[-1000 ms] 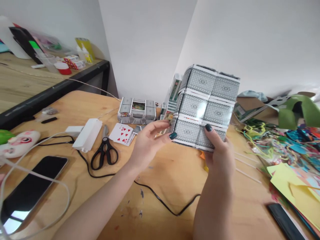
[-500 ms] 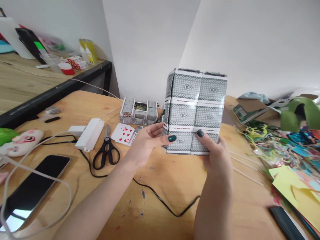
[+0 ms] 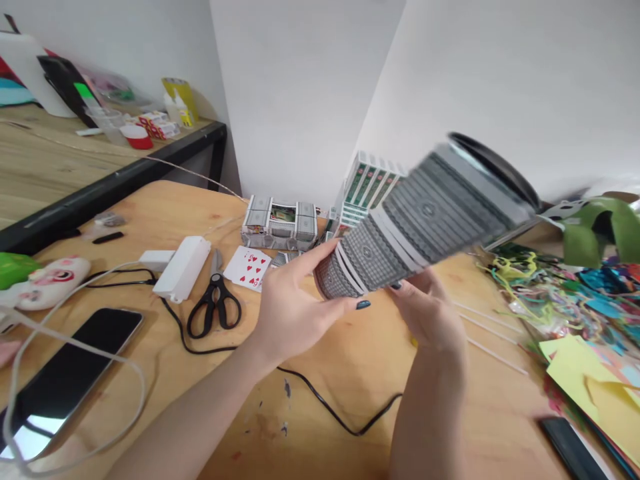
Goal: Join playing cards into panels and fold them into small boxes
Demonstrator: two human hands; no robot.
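Left hand (image 3: 293,313) grips the tube's (image 3: 400,227) near-left end, open end up right; right hand (image 3: 434,317) (grip unclear) touches its underside.

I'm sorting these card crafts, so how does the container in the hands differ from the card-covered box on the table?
The card container is tilted in midair between the left hand and right hand; the card-covered box sits on the table.
The container is tall with a dark-rimmed open end, while the box is low, with an opening showing something green.
Both wear grey patterned card backs with white borders.
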